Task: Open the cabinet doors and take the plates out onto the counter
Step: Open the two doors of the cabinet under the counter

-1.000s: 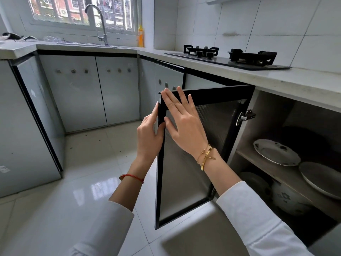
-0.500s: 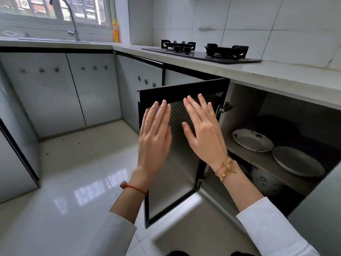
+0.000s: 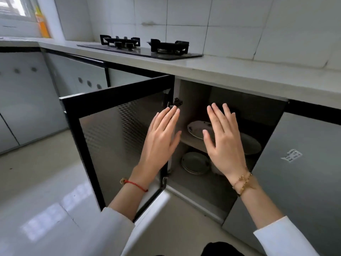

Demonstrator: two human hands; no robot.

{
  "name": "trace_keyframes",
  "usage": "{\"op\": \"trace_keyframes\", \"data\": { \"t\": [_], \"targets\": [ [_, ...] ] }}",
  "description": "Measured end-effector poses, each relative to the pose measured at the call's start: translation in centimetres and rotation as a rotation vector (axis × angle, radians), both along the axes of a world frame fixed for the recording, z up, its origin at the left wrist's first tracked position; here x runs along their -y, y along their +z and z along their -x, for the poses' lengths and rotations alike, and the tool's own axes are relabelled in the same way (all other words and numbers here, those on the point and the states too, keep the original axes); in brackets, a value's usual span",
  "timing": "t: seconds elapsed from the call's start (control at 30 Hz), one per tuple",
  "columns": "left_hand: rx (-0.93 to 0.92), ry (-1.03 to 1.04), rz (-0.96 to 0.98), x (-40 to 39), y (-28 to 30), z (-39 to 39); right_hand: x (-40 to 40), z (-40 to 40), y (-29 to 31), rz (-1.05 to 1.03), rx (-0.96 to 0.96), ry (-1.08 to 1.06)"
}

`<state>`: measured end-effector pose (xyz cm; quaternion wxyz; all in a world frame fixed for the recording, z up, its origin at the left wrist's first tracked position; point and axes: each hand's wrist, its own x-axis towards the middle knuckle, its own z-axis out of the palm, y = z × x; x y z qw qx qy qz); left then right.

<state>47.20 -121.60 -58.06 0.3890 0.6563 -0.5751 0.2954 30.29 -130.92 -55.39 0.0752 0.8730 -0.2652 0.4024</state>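
The black-framed frosted-glass cabinet door (image 3: 118,137) stands wide; left hand (image 3: 158,143) and right hand (image 3: 224,143) hover flat, fingers spread, empty; white patterned plates (image 3: 198,129) lie on the inner shelf (image 3: 193,144); best grip one rim with both, lifting level to the pale stone desk (image 3: 239,71).

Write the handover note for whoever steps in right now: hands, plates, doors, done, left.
Left hand: open, empty, raised in front of the open door's hinge edge.
Right hand: open, empty, raised in front of the cabinet opening.
Left cabinet door: swung wide open.
Right cabinet door: looks shut.
Plates: one patterned plate and another plate on the upper shelf; a stack of plates on the cabinet floor below.
Counter: holds no plates yet.
Done: left door opened.
Left: open the right door, lift every plate out onto the counter.
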Motion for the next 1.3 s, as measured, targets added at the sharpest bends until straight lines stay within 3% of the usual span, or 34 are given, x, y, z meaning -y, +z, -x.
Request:
{"op": "trace_keyframes", "data": {
  "t": [0.3,0.6,0.93,1.3],
  "targets": [
    [-0.135,-0.310,-0.096,7.8,0.2,6.6,3.7,7.1,0.1,0.088,0.183,-0.293],
    [-0.206,-0.542,-0.175,15.7,1.6,12.1,7.7,11.5,1.1,0.184,0.122,-0.506],
    [-0.387,-0.725,-0.279,20.1,3.8,15.3,10.2,13.3,2.7,0.138,0.092,-0.526],
    [-0.434,-0.823,-0.161,21.0,2.4,16.3,10.2,13.4,1.8,0.157,0.076,-0.541]
  ]
}}
